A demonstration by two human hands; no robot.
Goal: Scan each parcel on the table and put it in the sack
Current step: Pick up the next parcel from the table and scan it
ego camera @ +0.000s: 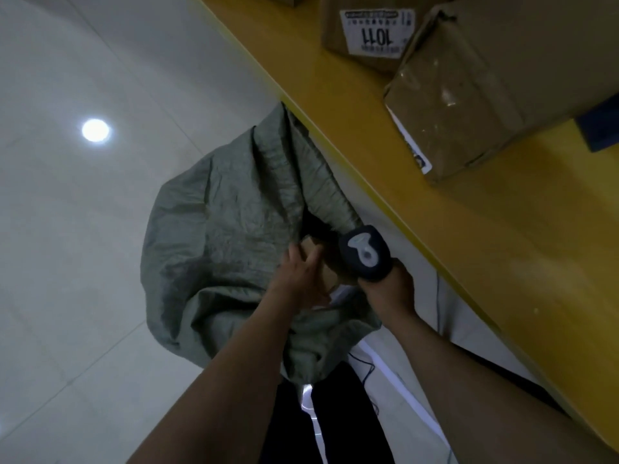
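A grey-green woven sack stands on the floor against the yellow table, its mouth open toward me. My left hand reaches into the mouth with fingers extended over a brown cardboard parcel lying inside; whether it still holds the parcel is unclear. My right hand grips a dark handheld scanner with a pale trigger pad, held at the sack's rim beside the table edge. Two brown parcels rest on the table: one with a white label and a taped one.
Pale tiled floor stretches to the left with a lamp reflection. A larger box sits behind the taped parcel, and a dark blue object lies at the right edge. A thin cable hangs below the sack.
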